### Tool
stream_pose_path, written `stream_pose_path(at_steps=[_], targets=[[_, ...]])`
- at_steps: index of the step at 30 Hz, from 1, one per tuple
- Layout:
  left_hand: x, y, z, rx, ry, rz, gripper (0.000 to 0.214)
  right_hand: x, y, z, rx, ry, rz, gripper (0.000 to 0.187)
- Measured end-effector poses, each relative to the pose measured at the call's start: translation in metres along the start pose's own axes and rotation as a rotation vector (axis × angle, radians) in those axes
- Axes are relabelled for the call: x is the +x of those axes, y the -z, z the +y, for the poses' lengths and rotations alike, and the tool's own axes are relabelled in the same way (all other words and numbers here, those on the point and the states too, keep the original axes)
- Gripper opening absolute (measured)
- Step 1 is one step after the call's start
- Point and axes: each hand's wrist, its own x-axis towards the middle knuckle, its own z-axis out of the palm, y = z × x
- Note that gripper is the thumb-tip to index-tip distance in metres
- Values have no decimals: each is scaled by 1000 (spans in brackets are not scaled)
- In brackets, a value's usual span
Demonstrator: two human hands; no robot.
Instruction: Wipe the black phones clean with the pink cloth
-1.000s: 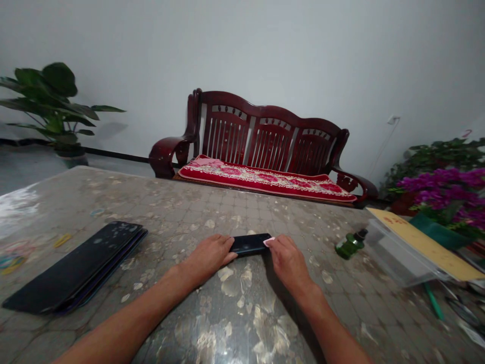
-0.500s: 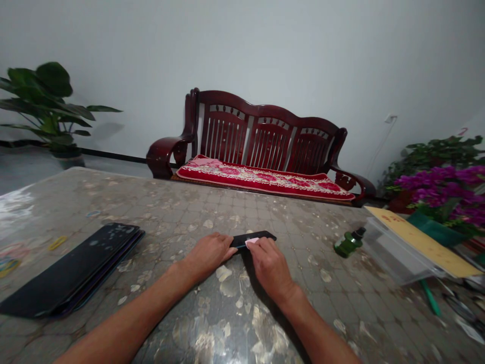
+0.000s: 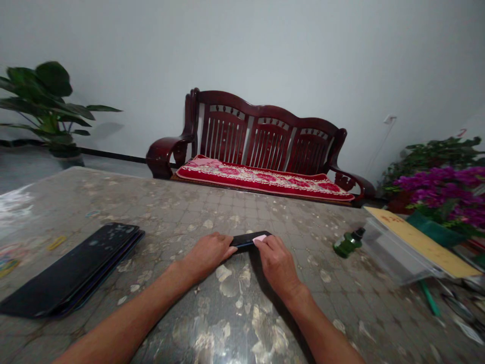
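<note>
A slim black phone [image 3: 243,240] lies across the table in front of me. My left hand [image 3: 212,251] grips its left end, with the thumb along the near edge. In the fingers of my right hand [image 3: 278,263] is a small pale pink cloth [image 3: 259,238], pressed against the right part of the phone. The right hand covers some of that end. To the right of my hands stands a green spray bottle [image 3: 347,243] with a black top.
A black folder-like case [image 3: 76,273] lies on the left of the patterned table [image 3: 182,207], near a yellow band [image 3: 56,243]. At right sit a clear plastic box [image 3: 397,258] under a yellow board [image 3: 420,240], and purple flowers [image 3: 443,189]. A wooden bench [image 3: 265,136] stands beyond.
My right hand has slid a little to the right along the phone with the pink cloth. The left hand stays at the left end.
</note>
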Motion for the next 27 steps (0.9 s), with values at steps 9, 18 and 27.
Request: stream_pose_path(at_steps=[9, 18, 27], targets=[[0, 6, -1, 8, 7, -34, 32, -6, 6, 25, -32, -72, 33, 23], [3, -5, -7, 2, 4, 17, 34, 3, 0, -2, -10, 58, 48, 26], [3, 2, -5, 12, 4, -23, 35, -5, 5, 22, -29, -49, 45, 24]])
